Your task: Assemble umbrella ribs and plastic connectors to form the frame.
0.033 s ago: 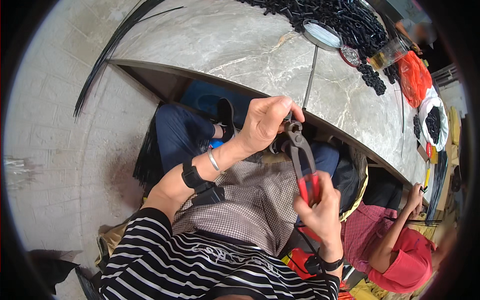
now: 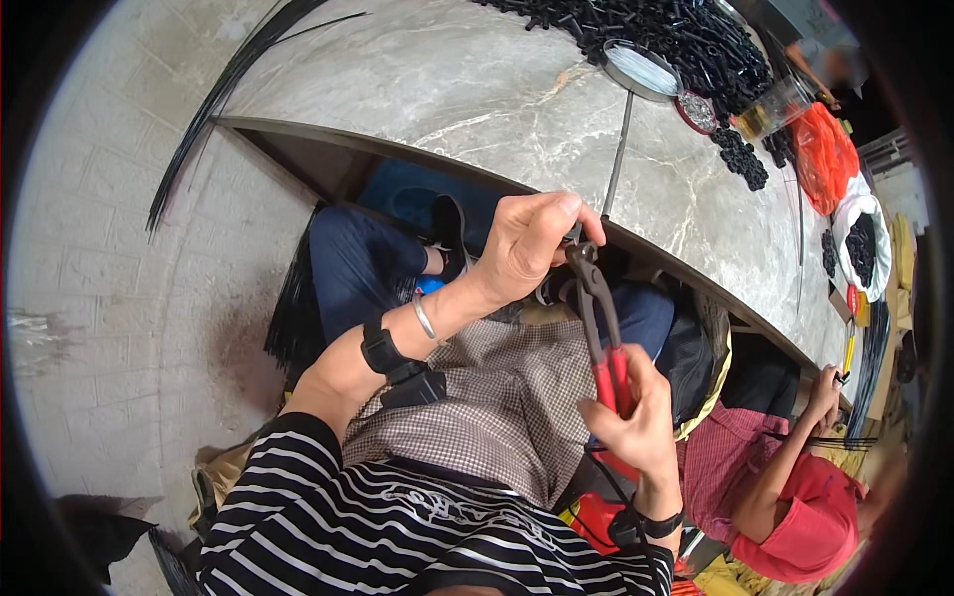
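Where the left hand (image 2: 525,246) pinches: thumb and forefinger are pressed together by the near edge of the bench (image 2: 427,89), clamped on a small dark piece (image 2: 573,234) that is mostly hidden.
Right hand (image 2: 641,417): fingers wrapped around the red handles of the pincers (image 2: 608,318), below and to the right of the other hand.
Pincers: slanted with the dark metal head uppermost, just under the left fingertips; the handles lie near each other, but I cannot tell whether the jaws bite on anything.
Thin rod (image 2: 619,149): lies across the bench from beside a round metal dish (image 2: 641,70) to the edge, its lower end close to the left forefinger.
Black tubes (image 2: 696,50): a broad pile of short lengths at the far side, around the dish.
Small black pieces (image 2: 740,159): a lesser heap near a red-rimmed dish (image 2: 696,111) and a clear container (image 2: 775,107).
Bags: one red (image 2: 825,159), one white (image 2: 865,238) with dark contents, along the right.
Long black strands (image 2: 214,99): bundled over the bench's left corner, drooping toward the floor (image 2: 119,298).
Lap: brown checked cloth (image 2: 477,397) beneath the forearms.
Left wrist: silver bangle (image 2: 424,320), with a black strap (image 2: 397,366) behind it.
Co-worker: red sleeve (image 2: 800,517), one hand (image 2: 823,392) at the bench edge.
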A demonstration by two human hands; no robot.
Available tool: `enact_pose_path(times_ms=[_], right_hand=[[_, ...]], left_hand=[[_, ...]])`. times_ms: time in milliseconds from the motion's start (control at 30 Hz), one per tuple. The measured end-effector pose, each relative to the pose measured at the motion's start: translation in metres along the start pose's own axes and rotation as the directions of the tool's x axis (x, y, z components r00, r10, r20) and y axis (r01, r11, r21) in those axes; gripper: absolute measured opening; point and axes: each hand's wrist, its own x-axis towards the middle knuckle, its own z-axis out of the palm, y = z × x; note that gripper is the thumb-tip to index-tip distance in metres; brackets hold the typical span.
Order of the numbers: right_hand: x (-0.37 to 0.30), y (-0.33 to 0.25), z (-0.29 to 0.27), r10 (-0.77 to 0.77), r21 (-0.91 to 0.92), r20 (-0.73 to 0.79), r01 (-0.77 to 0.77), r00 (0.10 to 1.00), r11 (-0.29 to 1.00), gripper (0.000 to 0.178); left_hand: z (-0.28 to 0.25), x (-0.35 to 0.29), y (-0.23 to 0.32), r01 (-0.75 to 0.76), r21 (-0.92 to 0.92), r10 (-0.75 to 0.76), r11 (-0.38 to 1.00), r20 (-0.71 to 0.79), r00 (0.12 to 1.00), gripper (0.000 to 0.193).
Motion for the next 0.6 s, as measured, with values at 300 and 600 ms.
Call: enact_pose_path(times_ms=[300, 600], right_hand=[[0.002, 0.009, -0.003, -0.001, -0.032, 0.101, 0.005, 0.995, 0.999, 0.048], [0.000, -0.003, 0.002, 0.014, -0.110, 0.027, -0.011, 1.000, 0.994, 0.044]], left_hand=[[-0.003, 0.000, 0.007, 0.153, -0.022, -0.153, 0.988, -0.025, 0.988, 0.054], [-0.009, 0.005, -0.002, -0.095, 0.155, 0.097, 0.983, -0.004, 0.995, 0.053]])
